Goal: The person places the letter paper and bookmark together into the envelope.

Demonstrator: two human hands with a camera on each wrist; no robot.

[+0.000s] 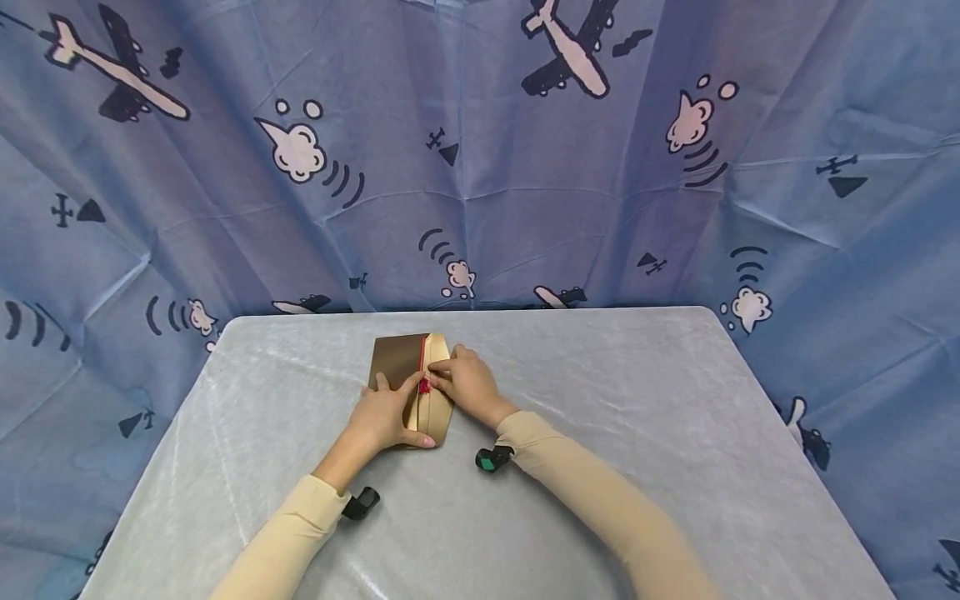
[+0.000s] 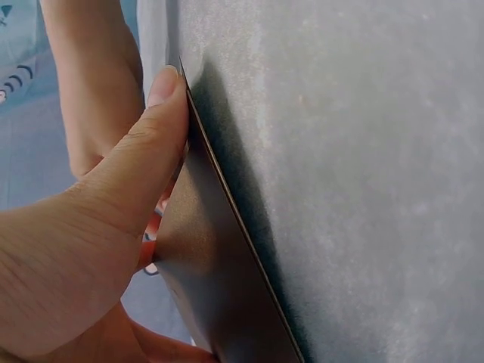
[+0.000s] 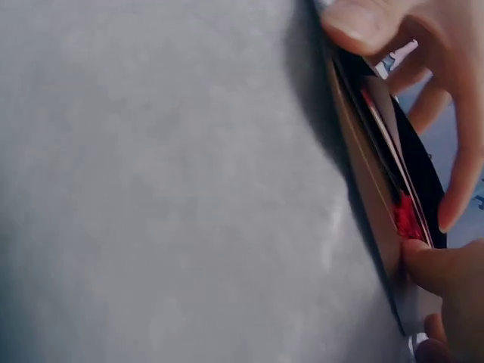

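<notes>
A brown paper envelope point(image 1: 397, 354) with a gold flap point(image 1: 438, 417) lies on the table. A red tassel point(image 1: 425, 386) shows along its opening, beside a thin red edge. My left hand point(image 1: 378, 417) rests spread over the brown side, its thumb pressing the near end of the flap and its index finger reaching toward the tassel. From the right side, my right hand point(image 1: 474, 385) pinches at the tassel with thumb and fingertips. In the right wrist view, thin layers stand slightly apart around the tassel point(image 3: 407, 219); the fingers behind the flap are partly hidden.
A pale grey cloth covers the table point(image 1: 600, 483). Behind it hangs a blue curtain point(image 1: 480, 150) printed with planes. Small black wrist cameras sit under the left sleeve point(image 1: 288, 533) and the right sleeve point(image 1: 600, 500).
</notes>
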